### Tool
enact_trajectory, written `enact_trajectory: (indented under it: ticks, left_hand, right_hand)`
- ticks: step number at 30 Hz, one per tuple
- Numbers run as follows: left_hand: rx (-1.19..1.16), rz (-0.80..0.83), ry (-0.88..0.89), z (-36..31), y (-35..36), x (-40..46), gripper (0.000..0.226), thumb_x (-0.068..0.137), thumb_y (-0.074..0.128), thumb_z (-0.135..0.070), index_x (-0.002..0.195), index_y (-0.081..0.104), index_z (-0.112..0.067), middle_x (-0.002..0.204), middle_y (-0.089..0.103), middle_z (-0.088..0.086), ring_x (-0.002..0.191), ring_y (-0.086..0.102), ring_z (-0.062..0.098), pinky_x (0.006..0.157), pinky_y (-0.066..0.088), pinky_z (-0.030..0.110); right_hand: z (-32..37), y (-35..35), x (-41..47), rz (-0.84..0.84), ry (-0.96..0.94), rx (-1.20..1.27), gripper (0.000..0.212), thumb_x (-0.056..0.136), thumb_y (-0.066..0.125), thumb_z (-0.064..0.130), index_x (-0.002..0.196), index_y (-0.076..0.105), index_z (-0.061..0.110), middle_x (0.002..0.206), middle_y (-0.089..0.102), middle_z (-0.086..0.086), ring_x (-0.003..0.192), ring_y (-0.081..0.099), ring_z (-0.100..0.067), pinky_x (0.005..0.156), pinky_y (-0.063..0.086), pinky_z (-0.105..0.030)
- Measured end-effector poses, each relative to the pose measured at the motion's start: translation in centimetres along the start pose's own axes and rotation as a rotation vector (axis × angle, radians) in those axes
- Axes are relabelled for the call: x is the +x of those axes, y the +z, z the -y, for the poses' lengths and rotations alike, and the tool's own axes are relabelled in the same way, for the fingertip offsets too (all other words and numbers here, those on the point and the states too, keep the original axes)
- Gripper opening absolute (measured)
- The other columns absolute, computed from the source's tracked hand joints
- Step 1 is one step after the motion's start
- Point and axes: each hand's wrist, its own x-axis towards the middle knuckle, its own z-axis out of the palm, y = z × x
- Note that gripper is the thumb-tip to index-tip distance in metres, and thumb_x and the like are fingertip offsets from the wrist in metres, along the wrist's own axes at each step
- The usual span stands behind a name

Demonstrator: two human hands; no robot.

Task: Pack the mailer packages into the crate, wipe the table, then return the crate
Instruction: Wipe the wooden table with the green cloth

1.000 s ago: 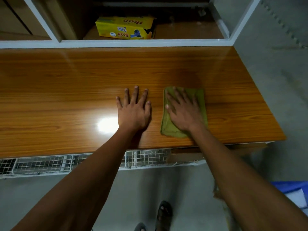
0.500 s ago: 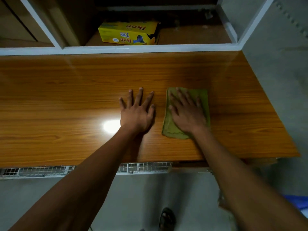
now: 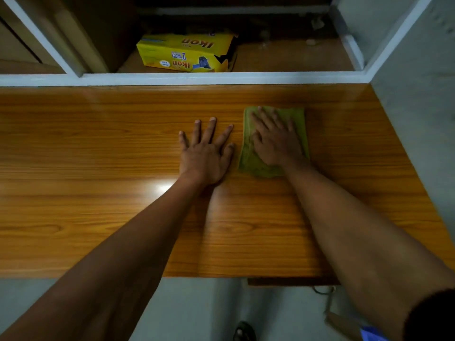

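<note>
I see my right hand (image 3: 275,141) lying flat with straight fingers on the green cloth (image 3: 299,119), right of the middle of the frame, on the wooden table (image 3: 98,156). My left hand (image 3: 205,155) lies flat on the bare wood just beside it, holding nothing. A yellow box (image 3: 184,54) sits on the shelf at the top.

Both arms reach up-frame to centre, the left hand (image 3: 205,156) and right hand (image 3: 277,141) lying flat, fingers spread.
</note>
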Motion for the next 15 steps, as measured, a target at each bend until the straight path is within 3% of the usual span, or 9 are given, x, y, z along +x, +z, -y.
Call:
enact_trajectory:
  ticks: [3, 8, 10, 15]
  left_hand:
    - [-0.019, -0.005, 0.000, -0.2, -0.1, -0.2, 0.061, 0.105, 0.004, -0.071, 0.163, -0.005, -0.057, 0.178, -0.005, -0.008, 0.164, -0.010, 0.033, 0.124, 0.000, 0.072]
    - [-0.033, -0.010, 0.008, -0.2, -0.4, -0.3, 0.061, 0.106, 0.005, -0.071, 0.164, -0.003, -0.056, 0.179, -0.004, -0.006, 0.164, -0.010, 0.033, 0.125, 0.000, 0.072]
    - [-0.034, -0.024, 0.018, 0.0, -0.2, -0.2, 0.061, 0.106, 0.006, -0.071, 0.164, -0.003, -0.055, 0.179, -0.003, -0.006, 0.164, -0.009, 0.033, 0.125, 0.000, 0.072]
    - [-0.017, -0.025, 0.017, 0.3, 0.1, 0.0, 0.060, 0.106, 0.006, -0.070, 0.163, -0.007, -0.056, 0.178, -0.008, -0.007, 0.163, -0.012, 0.033, 0.125, -0.001, 0.071]
  right_hand:
    - [1.4, 0.6, -4.5, -0.025, -0.049, 0.007, 0.064, 0.106, 0.019, 0.052, 0.168, 0.014, 0.039, 0.177, 0.002, 0.011, 0.164, 0.002, -0.021, 0.129, 0.007, -0.061]
    - [2.3, 1.0, -15.6, 0.031, -0.132, 0.000, 0.066, 0.110, 0.018, 0.054, 0.169, -0.005, 0.034, 0.176, -0.012, 0.010, 0.162, -0.015, -0.017, 0.130, -0.004, -0.056]
    - [1.7, 1.2, -14.1, 0.033, -0.107, -0.004, 0.069, 0.110, 0.019, 0.055, 0.169, -0.007, 0.031, 0.176, -0.012, 0.011, 0.162, -0.015, -0.016, 0.130, -0.003, -0.056]
    - [-1.1, 0.0, -0.3, -0.018, 0.003, 0.011, 0.065, 0.109, 0.015, 0.057, 0.169, 0.008, 0.035, 0.177, 0.000, 0.010, 0.164, -0.002, -0.019, 0.129, 0.003, -0.061]
